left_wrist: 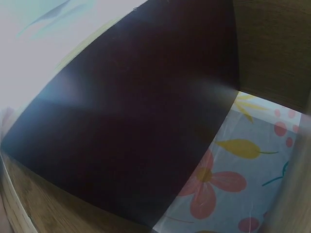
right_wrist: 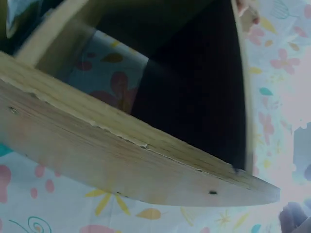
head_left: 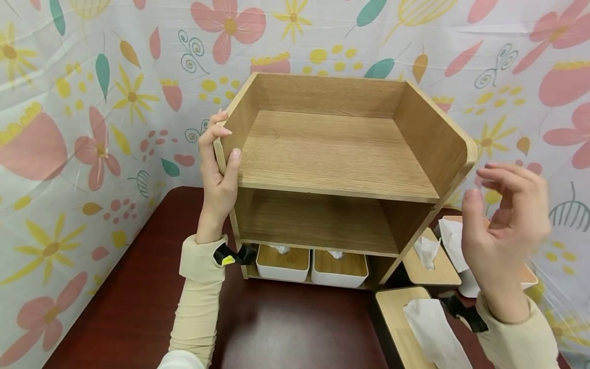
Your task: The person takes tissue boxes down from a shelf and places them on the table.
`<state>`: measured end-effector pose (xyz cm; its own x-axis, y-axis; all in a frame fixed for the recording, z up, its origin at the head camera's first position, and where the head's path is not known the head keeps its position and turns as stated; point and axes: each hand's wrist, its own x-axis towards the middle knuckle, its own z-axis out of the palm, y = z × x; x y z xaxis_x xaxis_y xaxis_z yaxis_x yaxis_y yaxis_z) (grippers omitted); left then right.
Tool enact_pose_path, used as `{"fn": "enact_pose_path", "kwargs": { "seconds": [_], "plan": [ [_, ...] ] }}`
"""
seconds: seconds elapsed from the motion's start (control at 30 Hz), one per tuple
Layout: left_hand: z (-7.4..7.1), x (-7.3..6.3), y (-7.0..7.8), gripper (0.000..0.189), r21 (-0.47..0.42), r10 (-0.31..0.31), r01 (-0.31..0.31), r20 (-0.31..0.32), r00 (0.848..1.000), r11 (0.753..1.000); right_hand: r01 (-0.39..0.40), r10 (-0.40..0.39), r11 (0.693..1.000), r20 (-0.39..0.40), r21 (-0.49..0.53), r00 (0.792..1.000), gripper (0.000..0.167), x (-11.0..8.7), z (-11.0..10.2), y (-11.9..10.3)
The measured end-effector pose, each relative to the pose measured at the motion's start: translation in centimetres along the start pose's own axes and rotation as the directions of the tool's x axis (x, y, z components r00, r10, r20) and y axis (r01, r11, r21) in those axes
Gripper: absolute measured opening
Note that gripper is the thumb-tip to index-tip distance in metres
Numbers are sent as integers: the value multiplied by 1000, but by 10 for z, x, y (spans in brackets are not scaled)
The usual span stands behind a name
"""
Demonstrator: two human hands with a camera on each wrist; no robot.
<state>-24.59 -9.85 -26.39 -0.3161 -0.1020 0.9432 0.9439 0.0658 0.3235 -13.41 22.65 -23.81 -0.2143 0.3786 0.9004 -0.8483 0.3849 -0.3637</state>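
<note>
A light wooden shelf unit (head_left: 332, 154) stands on a dark red table (head_left: 304, 328), with a raised rim round its top board. My left hand (head_left: 218, 177) grips the front edge of its left side panel, thumb on the inner face and fingers over the edge. Close to the right side panel (head_left: 442, 133), my right hand (head_left: 511, 225) hangs in the air with loosely bent fingers, apart from the wood and holding nothing. The right wrist view shows the worn edge of a wooden panel (right_wrist: 146, 145). Wooden surfaces (left_wrist: 277, 48) frame the left wrist view.
Two white tissue boxes (head_left: 282, 274) with wooden lids sit in the bottom compartment. To the right, more wooden-lidded tissue boxes (head_left: 442, 277) with tissues sticking out stand close to the unit. A floral curtain (head_left: 138, 66) hangs behind and to the left.
</note>
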Motion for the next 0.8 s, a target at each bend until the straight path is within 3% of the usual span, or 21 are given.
{"fn": "enact_pose_path", "kwargs": {
  "seconds": [0.2,0.47,0.8],
  "plan": [
    [0,0,0,30,0,-11,11,3,1000,1000,18,-20,990,-10,-141,1000,26,17,18,18],
    [0,2,-1,30,-1,10,-10,3,1000,1000,-49,54,982,24,-185,998,30,31,37,25],
    [-3,1,1,32,12,-10,10,26,1000,1000,-88,88,996,62,-5,994,32,35,43,39]
  ]
}}
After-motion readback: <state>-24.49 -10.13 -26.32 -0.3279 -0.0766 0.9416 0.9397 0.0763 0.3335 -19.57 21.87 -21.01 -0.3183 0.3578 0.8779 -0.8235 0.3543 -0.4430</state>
